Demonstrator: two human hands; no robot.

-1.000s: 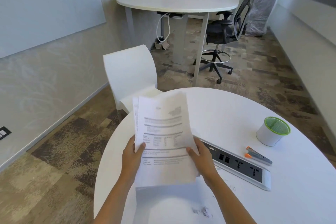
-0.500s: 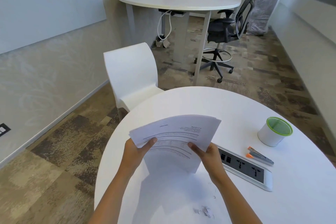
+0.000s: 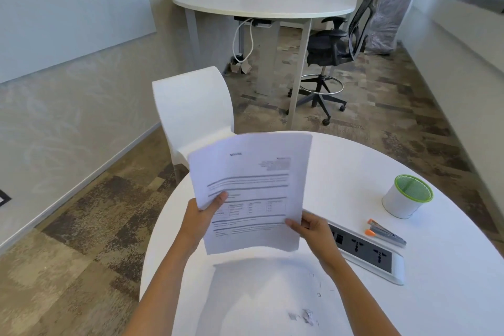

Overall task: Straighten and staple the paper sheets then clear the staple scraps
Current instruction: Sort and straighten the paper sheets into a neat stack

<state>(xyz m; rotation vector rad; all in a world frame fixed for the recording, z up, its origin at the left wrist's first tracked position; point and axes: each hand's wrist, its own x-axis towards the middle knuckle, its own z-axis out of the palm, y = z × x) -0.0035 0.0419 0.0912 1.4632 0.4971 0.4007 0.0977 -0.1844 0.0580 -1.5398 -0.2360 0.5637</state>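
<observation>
A stack of printed paper sheets [image 3: 253, 188] stands nearly upright above the round white table [image 3: 354, 172], its edges roughly aligned. My left hand [image 3: 203, 217] grips its left edge and my right hand [image 3: 311, 229] grips its lower right corner. A grey and orange stapler [image 3: 386, 232] lies on the table to the right, apart from both hands. Small paper and staple scraps [image 3: 305, 316] lie on the table near its front, below my right forearm; a few bent staples [image 3: 319, 289] are scattered just above them.
A power socket panel [image 3: 368, 254] is set into the table beside my right hand. A white cup with a green rim [image 3: 406, 196] stands at the right. A white chair [image 3: 193, 114] is behind the table; farther back are another table [image 3: 264, 0] and a black office chair [image 3: 338, 46].
The sheets were held up, then tipped flat toward the table, and now stand raised again, with the edges more even than a second ago. Both hands kept their grip throughout.
</observation>
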